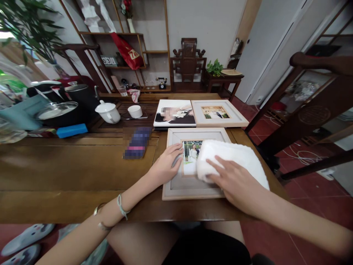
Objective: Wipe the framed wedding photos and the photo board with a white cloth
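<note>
A framed photo [167, 165] lies flat on the wooden table in front of me, its pale wide frame around a small picture of a person in a white dress. My left hand [168, 163] rests on the left part of it, fingers stretched out near the photo's edge. On the right side, a folded white towel [237, 152] covers part of the photo and frame. My right hand [230, 178] holds this towel against the frame from above, slightly blurred. Behind lie a second framed photo [237, 116] and a white-edged photo album or panel [176, 104].
A phone-like dark blue item [137, 143], partly pixelated, lies left of the frame. Farther left are a small white bowl [135, 111], a lidded white cup [108, 112], a blue box [72, 130] and a glass-lidded pan [59, 112]. A wooden chair [311, 106] stands close on the right.
</note>
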